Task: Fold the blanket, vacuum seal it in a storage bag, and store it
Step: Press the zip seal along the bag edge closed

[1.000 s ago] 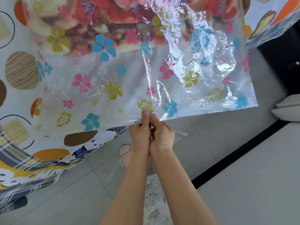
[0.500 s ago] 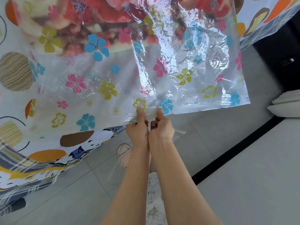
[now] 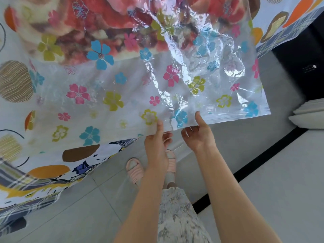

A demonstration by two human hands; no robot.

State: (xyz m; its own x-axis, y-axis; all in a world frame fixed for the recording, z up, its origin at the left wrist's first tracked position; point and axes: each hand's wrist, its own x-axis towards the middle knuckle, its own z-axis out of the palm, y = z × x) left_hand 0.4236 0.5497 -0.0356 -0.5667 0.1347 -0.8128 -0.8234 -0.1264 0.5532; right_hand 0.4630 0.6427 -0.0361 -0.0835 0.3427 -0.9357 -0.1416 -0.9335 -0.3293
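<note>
Nearest me, my slippers (image 3: 135,170) stand on the tiled floor (image 3: 78,216), just under the overhanging mouth of the storage bag (image 3: 122,95). A second ago both my hands were bunched together on one spot of that edge; now they have drawn apart.

My left hand (image 3: 156,142) pinches the edge, thumb on top and fingers clamped beneath. My right hand (image 3: 198,135) has gone off to the right. Its thumb lies over the edge and its fingers curl under it, though I cannot tell whether they truly nip the plastic.

Between the two hands the small white slider (image 3: 174,124) sits on the zip line. I take that to mean I am running the seal, with the stretch to the right yet to close before any air can be drawn out.

Farther up, the folded blanket (image 3: 105,23) lies inside the bag, which rests on the patterned bed sheet (image 3: 43,172).
</note>
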